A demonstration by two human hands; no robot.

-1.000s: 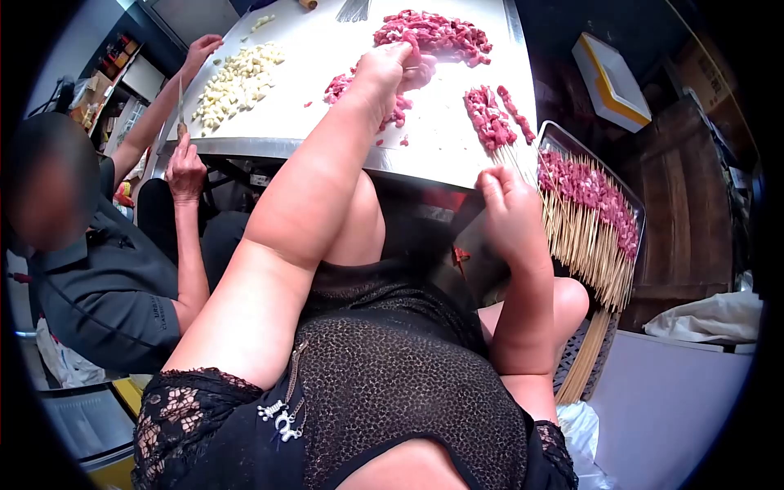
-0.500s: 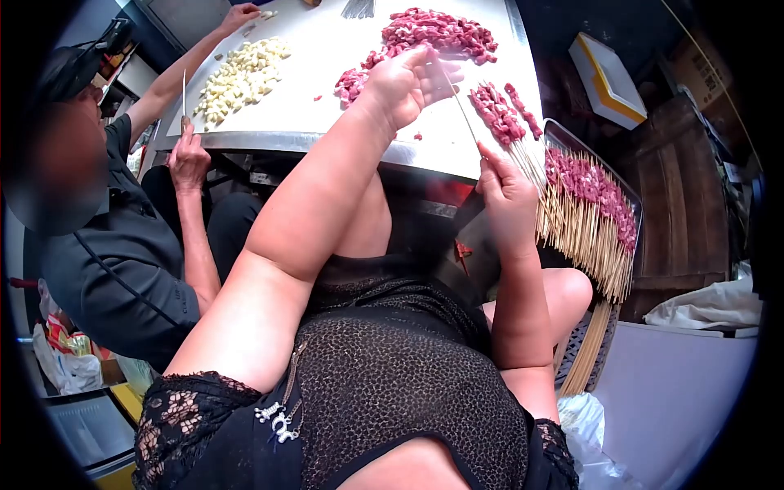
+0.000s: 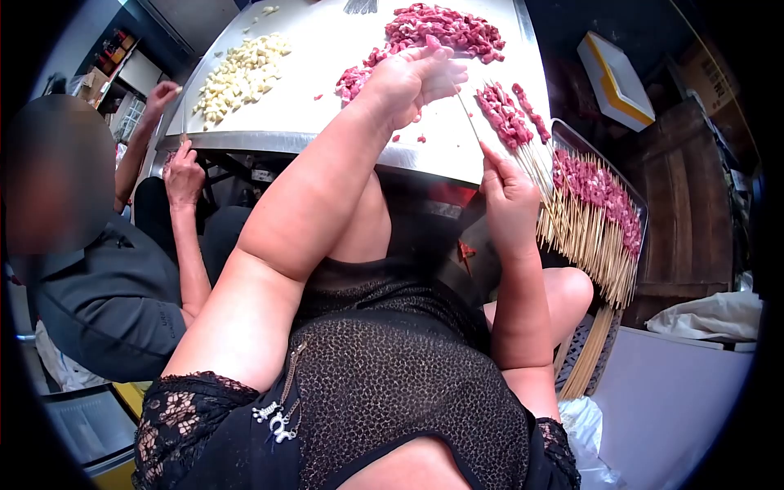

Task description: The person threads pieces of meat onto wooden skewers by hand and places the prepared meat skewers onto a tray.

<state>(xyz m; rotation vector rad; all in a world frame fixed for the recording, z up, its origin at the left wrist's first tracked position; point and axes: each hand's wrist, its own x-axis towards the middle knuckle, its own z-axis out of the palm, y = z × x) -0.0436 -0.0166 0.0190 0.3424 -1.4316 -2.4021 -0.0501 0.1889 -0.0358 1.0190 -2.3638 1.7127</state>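
My right hand (image 3: 511, 194) is closed around the lower part of a thin wooden skewer (image 3: 469, 116), which slants up and left. At its upper end is my left hand (image 3: 415, 80), fingers curled and slightly blurred; what they hold is hidden. Just beyond that hand lies a heap of raw meat pieces (image 3: 445, 31) on the white tabletop (image 3: 327, 49). To the right of the skewer, several threaded meat skewers (image 3: 505, 116) rest on the table. A metal tray (image 3: 642, 214) beside the table's right edge holds many more, sticks pointing toward me.
Peeled garlic cloves (image 3: 241, 80) are piled at the table's left. A person (image 3: 106, 302) sits there, one hand holding a knife and the other raised. Bare sticks (image 3: 590, 355) lie in a basket below the tray. A white and yellow box (image 3: 614, 82) stands at the right.
My left hand has turned slightly and its fingers have curled more at the skewer's upper end. The other person's far hand has drawn back from the garlic toward the table's left edge.
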